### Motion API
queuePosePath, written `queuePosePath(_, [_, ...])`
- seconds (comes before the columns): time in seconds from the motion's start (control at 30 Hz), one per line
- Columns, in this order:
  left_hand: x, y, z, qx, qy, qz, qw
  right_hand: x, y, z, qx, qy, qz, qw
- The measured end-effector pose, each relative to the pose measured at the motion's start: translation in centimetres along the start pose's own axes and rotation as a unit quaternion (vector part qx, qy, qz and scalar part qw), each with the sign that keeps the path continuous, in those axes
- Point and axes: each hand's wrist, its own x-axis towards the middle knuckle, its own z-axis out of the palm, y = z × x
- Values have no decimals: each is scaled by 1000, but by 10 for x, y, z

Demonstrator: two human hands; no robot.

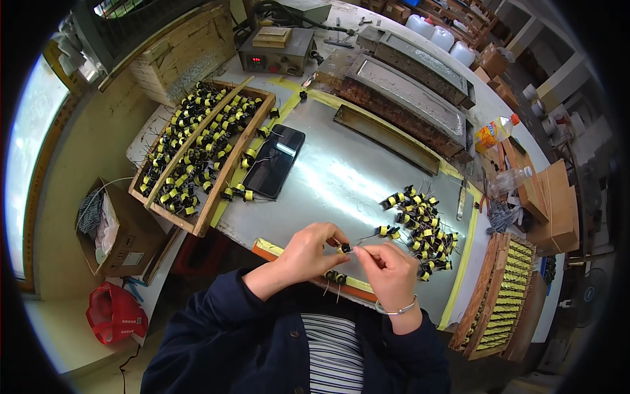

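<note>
Navy cloth jacket (256,341); left hand (302,255) grips small black-and-yellow cylindrical coil (343,249), right hand (391,274) pinched closed at its right end.

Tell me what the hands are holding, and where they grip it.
A small black-and-yellow coil: the left hand grips its body; the right hand pinches at its right end, exact spot unclear.

Metal-topped bench (328,177) under 1 phone (274,165), 1 narrow trough (386,140), clustered yellow-black parts (426,231).

A dark phone (272,172) lies flat — red bag (118,315) left, drink bottle (495,133) right.
</note>
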Motion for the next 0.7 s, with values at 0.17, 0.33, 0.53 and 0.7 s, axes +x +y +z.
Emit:
queuePosePath(0.17, [-3,-8,-4,-6,11,-41,999,-9,2,6,-189,-34,-235,953])
queuePosePath(0.33, [-29,-30,-27,32,-78,-31,996,5,51,-8,-231,-51,-102,966])
queuePosePath(0.53, [-40,-22,-15,73,-134,63,986,9,77,8,-331,-125,-92,931])
queuePosePath(0.7, [-32,-19,-40,50,-144,36,988,17,47,4,-175,-22,-111,978])
